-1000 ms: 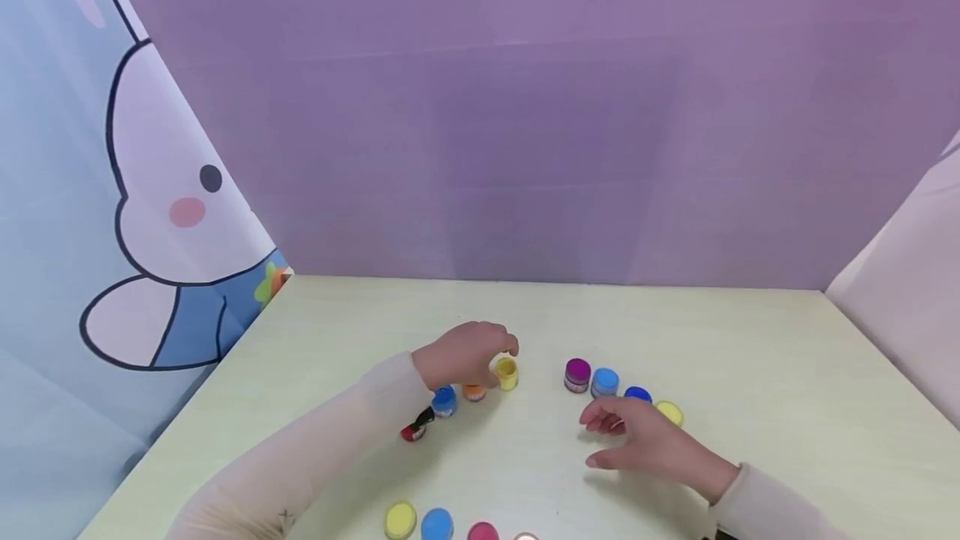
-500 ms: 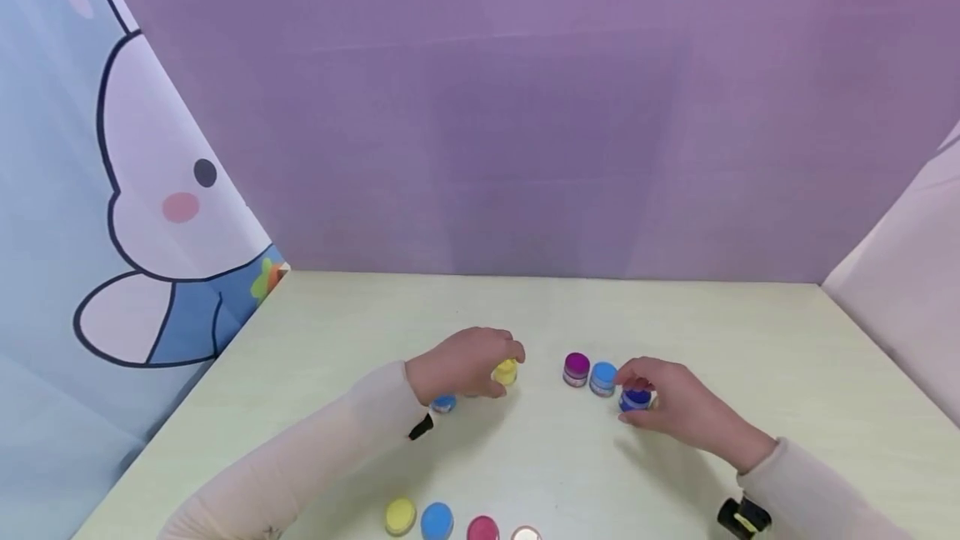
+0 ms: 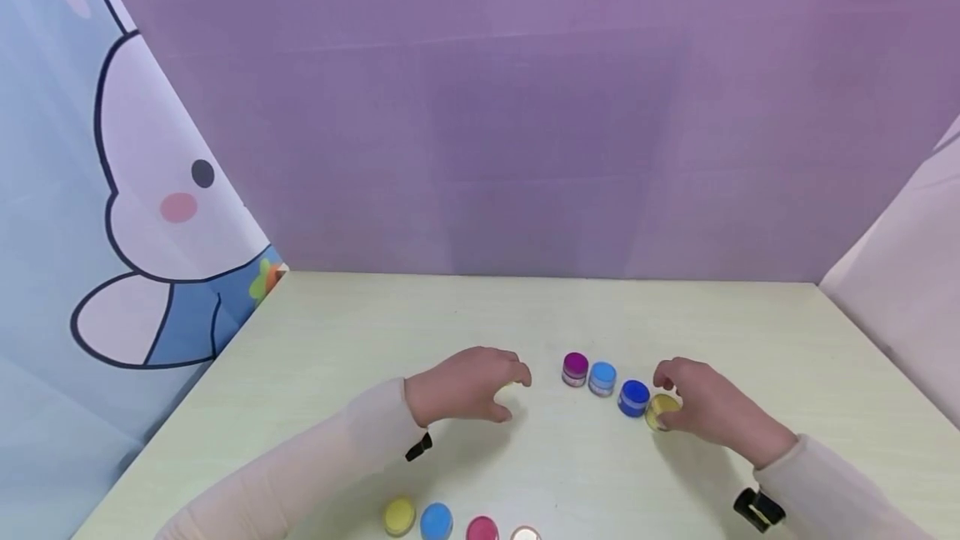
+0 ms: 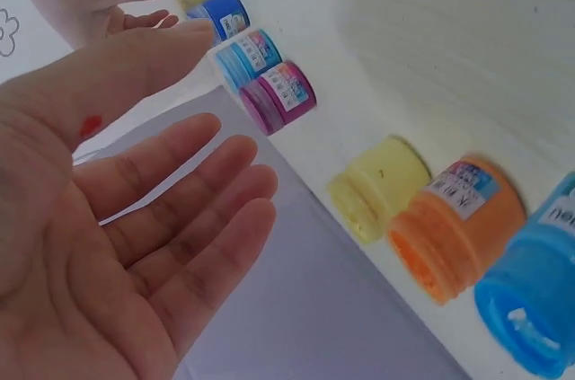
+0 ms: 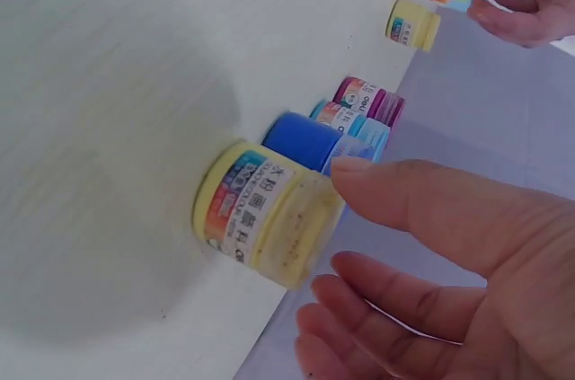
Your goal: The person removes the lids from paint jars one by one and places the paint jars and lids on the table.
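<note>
Shifted rightward past the dark blue jar [image 3: 633,397], the right hand [image 3: 708,408], thumb and fingers parted, no firm hold visible, is at the neighbouring upright yellow jar's top [image 5: 256,214], nearer than the empty, relaxed left hand [image 3: 467,383].

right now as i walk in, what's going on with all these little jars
A person is working with small jars on a table. Their right hand is at the yellow jar ending a row with a dark blue jar, a light blue jar and a purple jar; whether it touches is hard to tell. Their left hand holds nothing, near another yellow jar that stands beside an orange jar.
</note>
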{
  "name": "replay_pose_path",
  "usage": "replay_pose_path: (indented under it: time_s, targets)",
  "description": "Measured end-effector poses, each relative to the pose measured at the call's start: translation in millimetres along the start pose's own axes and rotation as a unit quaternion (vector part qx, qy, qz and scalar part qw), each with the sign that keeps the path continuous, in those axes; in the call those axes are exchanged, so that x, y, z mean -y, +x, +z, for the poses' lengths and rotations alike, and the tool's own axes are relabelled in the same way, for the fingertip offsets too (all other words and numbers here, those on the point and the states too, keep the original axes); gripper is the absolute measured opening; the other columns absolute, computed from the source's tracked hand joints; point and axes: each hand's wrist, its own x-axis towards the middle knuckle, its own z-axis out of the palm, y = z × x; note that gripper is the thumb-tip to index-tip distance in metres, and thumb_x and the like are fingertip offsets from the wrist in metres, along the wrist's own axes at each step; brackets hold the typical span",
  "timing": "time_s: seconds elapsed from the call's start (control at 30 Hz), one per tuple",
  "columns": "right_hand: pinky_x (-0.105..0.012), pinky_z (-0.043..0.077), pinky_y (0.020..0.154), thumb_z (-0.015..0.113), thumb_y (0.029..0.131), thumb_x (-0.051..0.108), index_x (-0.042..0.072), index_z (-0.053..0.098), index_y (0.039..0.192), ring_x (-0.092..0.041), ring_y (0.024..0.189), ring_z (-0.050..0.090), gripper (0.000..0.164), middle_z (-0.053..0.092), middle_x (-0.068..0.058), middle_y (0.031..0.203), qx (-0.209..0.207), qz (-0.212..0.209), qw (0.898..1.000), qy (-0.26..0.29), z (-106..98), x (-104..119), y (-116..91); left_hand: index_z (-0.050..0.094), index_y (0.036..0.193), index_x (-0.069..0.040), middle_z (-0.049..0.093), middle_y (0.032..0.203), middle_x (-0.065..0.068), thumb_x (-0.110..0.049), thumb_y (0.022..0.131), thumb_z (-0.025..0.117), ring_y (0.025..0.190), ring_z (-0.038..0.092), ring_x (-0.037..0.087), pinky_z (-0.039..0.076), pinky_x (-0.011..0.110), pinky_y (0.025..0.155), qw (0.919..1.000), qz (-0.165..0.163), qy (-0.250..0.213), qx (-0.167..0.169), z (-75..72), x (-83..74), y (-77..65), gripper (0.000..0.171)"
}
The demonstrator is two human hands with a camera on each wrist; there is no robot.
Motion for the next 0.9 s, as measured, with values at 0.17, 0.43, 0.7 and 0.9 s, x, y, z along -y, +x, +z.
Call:
replay_pose_path:
  time_s: [0.17, 0.43, 0.7, 0.9]
  targets:
    - [-0.034, 0.044, 0.062, 0.076, 0.063, 0.008, 0.003, 0.056, 0.083, -0.016, 0.069, 0.048, 0.029, 0.053, -0.002, 0.077, 0.018, 0.025, 0.999, 0.008, 1, 0, 2, 0.061, 0.108, -0.013, 0.06, 0.104, -0.005, -0.023, 0.076, 0.072, 0.096, 0.053, 0.006, 0.039, 0.018, 0.082, 0.9999, 0.001, -0.008, 0.01, 6.7, -2.1, 1.2, 0.035]
    - [-0.033, 0.043, 0.06, 0.075, 0.061, 0.007, 0.006, 0.055, 0.079, -0.015, 0.066, 0.045, 0.027, 0.052, 0.0, 0.074, 0.024, 0.026, 0.999, 0.01, 0, 6, 0, 0.062, 0.106, -0.014, 0.061, 0.103, -0.008, -0.024, 0.075, 0.073, 0.091, 0.053, 0.002, 0.039, 0.016, 0.079, 0.999, -0.006, -0.037, 0.024, 12.7, -5.5, -0.7, 0.034]
    - [-0.03, 0.044, 0.061, 0.077, 0.062, 0.005, 0.008, 0.055, 0.079, -0.014, 0.067, 0.045, 0.027, 0.051, 0.003, 0.074, 0.036, -0.02, 0.999, 0.035, 5, 35, 3, 0.062, 0.107, -0.015, 0.061, 0.1, -0.009, -0.026, 0.076, 0.073, 0.083, 0.053, 0.0, 0.039, 0.012, 0.071, 0.995, -0.006, -0.087, 0.05, 17.7, -6.5, -2.5, 0.035]
    - [-0.027, 0.043, 0.058, 0.076, 0.063, 0.005, 0.008, 0.055, 0.08, -0.013, 0.067, 0.044, 0.027, 0.049, 0.004, 0.075, 0.045, -0.076, 0.995, 0.042, 17, 65, 16, 0.063, 0.104, -0.016, 0.061, 0.094, -0.011, -0.023, 0.077, 0.072, 0.079, 0.052, -0.002, 0.039, 0.012, 0.069, 0.9924, 0.007, -0.113, 0.048, 26.4, -5.5, -1.5, 0.03]
